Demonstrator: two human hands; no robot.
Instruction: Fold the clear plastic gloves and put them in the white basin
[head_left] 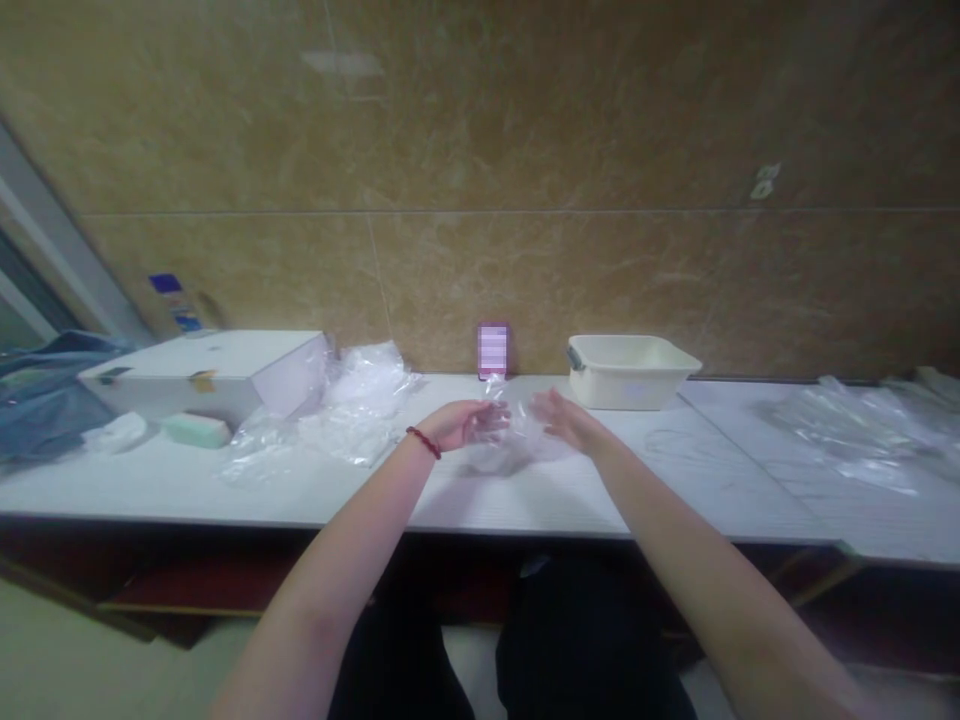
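Observation:
Both of my arms reach over a white table. My left hand, with a red bracelet at the wrist, is closed on one side of a clear plastic bag. My right hand holds the bag's other side, with its fingers partly curled. The bag hangs between the hands just above the tabletop and looks crumpled and see-through. Whether anything is inside it I cannot tell.
A white flat box and a pale green block lie at the left, beside a heap of clear plastic bags. A cream plastic basin and a small pink object stand by the tiled wall. More plastic sheets lie at the right.

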